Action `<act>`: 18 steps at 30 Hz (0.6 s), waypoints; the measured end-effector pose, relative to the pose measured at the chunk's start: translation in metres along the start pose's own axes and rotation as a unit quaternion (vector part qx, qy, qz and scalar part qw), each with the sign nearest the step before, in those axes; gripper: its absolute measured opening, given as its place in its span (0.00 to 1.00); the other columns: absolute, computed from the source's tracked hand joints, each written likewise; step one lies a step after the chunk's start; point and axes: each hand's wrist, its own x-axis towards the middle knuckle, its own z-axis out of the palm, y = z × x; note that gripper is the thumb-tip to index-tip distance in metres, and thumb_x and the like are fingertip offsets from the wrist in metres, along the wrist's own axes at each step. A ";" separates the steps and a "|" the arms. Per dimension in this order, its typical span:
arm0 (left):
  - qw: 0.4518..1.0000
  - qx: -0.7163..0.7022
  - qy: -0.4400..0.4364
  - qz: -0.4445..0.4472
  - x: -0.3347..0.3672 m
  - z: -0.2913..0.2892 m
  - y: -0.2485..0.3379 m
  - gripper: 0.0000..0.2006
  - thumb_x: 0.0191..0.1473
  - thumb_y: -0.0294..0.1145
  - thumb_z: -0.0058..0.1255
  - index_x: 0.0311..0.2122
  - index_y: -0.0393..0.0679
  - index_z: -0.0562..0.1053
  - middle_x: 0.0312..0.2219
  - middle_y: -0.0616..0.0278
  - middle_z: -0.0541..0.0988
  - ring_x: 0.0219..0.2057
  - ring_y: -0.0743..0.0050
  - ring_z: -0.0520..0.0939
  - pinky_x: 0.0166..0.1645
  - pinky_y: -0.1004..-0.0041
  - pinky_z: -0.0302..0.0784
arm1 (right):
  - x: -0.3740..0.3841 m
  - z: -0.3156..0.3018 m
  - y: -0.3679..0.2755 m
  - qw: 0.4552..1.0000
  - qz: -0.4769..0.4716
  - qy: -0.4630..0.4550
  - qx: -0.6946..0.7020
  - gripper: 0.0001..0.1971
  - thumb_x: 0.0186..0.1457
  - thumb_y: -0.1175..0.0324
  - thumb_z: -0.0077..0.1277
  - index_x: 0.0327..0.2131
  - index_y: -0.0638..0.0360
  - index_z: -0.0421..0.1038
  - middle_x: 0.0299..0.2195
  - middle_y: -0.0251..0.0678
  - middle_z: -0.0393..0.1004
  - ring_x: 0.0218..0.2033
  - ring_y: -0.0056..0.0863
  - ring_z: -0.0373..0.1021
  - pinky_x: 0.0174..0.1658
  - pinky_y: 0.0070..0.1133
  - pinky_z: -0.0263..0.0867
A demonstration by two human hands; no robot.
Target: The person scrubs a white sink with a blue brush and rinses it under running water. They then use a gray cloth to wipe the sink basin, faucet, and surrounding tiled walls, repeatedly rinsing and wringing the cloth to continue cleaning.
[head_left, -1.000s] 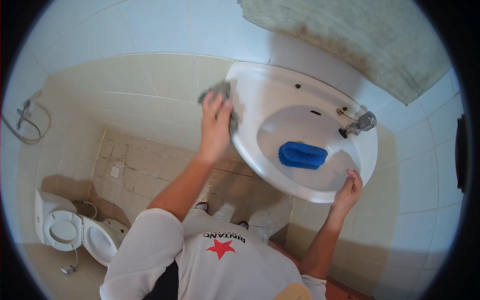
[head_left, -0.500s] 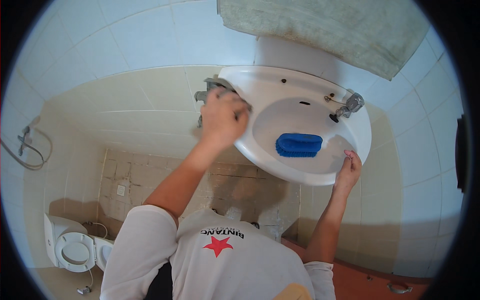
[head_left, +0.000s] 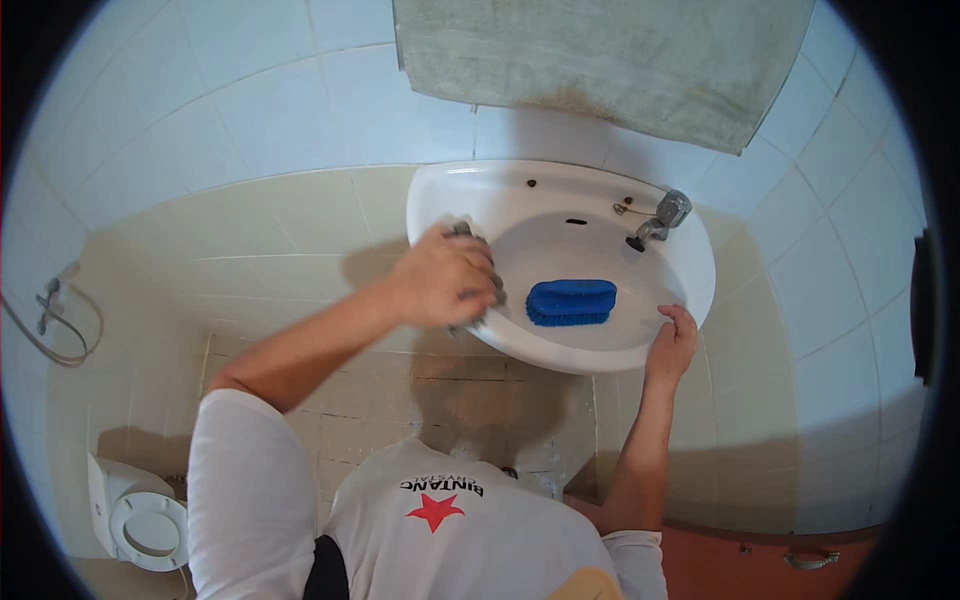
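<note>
white ceramic wall sink (head_left: 600, 355) steadied at front rim by open right hand (head_left: 672, 338); grey scrubbing pad (head_left: 478, 272) gripped in closed left hand (head_left: 440, 278), pressed on left rim; blue brush (head_left: 571, 301) parked in bowl.

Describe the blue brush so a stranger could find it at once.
Find the white washbasin fixed to the tiled wall below the hanging towel. Inside its bowl, between the left hand and the right hand, lies the blue scrubbing brush. It is the only blue thing there.
</note>
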 end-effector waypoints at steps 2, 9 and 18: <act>0.999 -0.015 -0.040 0.013 0.008 -0.014 -0.035 0.08 0.49 0.39 0.52 0.29 0.52 0.80 0.34 0.68 0.80 0.50 0.65 0.74 0.59 0.46 0.53 | 0.000 -0.001 -0.002 1.000 0.006 -0.003 0.000 0.13 0.48 0.77 0.39 0.32 0.55 0.75 0.45 0.40 0.73 0.52 0.37 0.64 0.58 0.30 0.51; 0.991 0.135 -0.009 0.021 0.060 -0.004 -0.096 0.13 0.54 0.38 0.49 0.44 0.50 0.78 0.48 0.62 0.74 0.52 0.61 0.70 0.64 0.53 0.53 | 0.002 0.003 -0.008 1.000 -0.001 -0.005 -0.011 0.13 0.48 0.77 0.39 0.31 0.54 0.75 0.44 0.37 0.73 0.51 0.34 0.65 0.57 0.29 0.51; 0.991 0.056 0.077 -0.092 0.041 0.006 -0.053 0.10 0.48 0.32 0.54 0.36 0.45 0.80 0.35 0.59 0.77 0.39 0.56 0.75 0.46 0.65 0.72 | 0.003 -0.001 0.000 1.000 0.000 -0.019 -0.009 0.11 0.48 0.76 0.40 0.29 0.55 0.75 0.44 0.37 0.73 0.48 0.39 0.64 0.54 0.29 0.57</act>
